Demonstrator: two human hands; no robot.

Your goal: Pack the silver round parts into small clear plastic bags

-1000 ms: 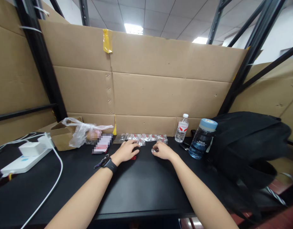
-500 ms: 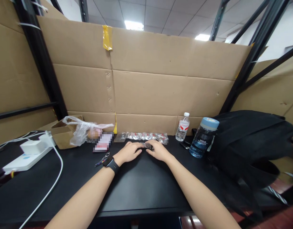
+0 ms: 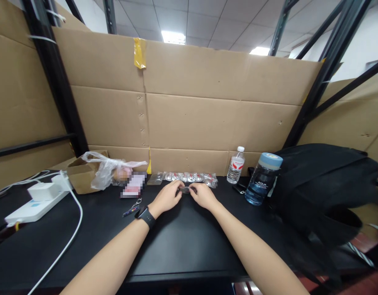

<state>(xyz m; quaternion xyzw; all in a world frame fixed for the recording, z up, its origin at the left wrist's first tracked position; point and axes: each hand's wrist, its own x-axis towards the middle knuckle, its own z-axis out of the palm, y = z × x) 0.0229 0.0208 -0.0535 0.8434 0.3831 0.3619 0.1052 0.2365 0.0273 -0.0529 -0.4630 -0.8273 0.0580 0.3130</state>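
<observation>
My left hand (image 3: pixel 167 197) and my right hand (image 3: pixel 203 196) meet over the black table (image 3: pixel 183 241). Both pinch a small clear packet (image 3: pixel 185 189) between their fingertips. Just behind them a row of several small clear packets with red and white contents (image 3: pixel 189 177) lies along the cardboard wall. A black watch sits on my left wrist (image 3: pixel 145 216).
A small water bottle (image 3: pixel 235 165) and a blue bottle (image 3: pixel 262 178) stand at the right beside a black bag (image 3: pixel 324 184). At the left are a white power strip with cable (image 3: pixel 32 200), a cardboard box with a plastic bag (image 3: pixel 93 172), a keychain (image 3: pixel 131 209).
My hands, apart a second ago, have come together and lifted slightly, with a small packet now pinched between them.
</observation>
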